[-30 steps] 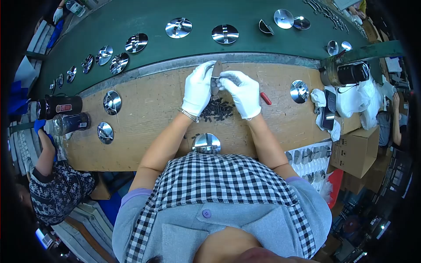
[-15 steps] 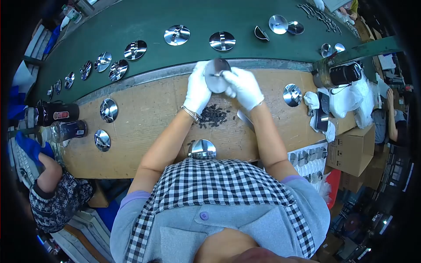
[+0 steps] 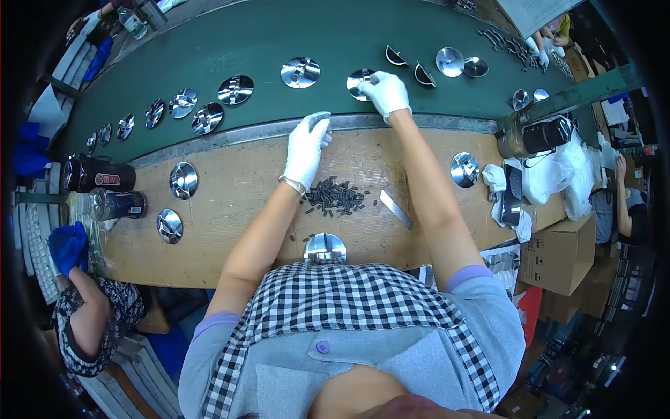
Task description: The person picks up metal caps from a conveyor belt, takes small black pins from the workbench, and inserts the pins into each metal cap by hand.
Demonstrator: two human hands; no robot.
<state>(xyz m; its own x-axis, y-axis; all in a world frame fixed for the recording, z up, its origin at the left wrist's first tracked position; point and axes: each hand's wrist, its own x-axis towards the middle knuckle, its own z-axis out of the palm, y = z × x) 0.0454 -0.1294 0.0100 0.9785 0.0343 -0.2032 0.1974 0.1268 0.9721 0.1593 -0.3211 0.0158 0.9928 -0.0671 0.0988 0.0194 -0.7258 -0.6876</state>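
My left hand [image 3: 305,150], in a white glove, is closed around a round metal disc [image 3: 319,114] that shows nearly edge-on above the fingers. Over the green belt, my gloved right hand [image 3: 388,93] has its fingers on a shiny metal disc [image 3: 354,82] with a raised bar across it; the fingers hide part of this disc. Between my forearms lies a pile of small black pieces [image 3: 336,196]. A flat metal blade [image 3: 396,209] rests beside the pile. One mirror-like disc [image 3: 325,248] sits near my apron.
More discs with bars [image 3: 235,89] line the green belt [image 3: 391,28], and several lie on the wooden bench [image 3: 244,181]. Dark jars [image 3: 99,176] stand left, near a person's blue-covered hand [image 3: 68,248]. A phone [image 3: 513,188] and cardboard box [image 3: 558,255] are at right.
My right hand has left the disc held between both hands and moved up and right onto a disc on the belt. My left hand keeps its disc, now tilted edge-on.
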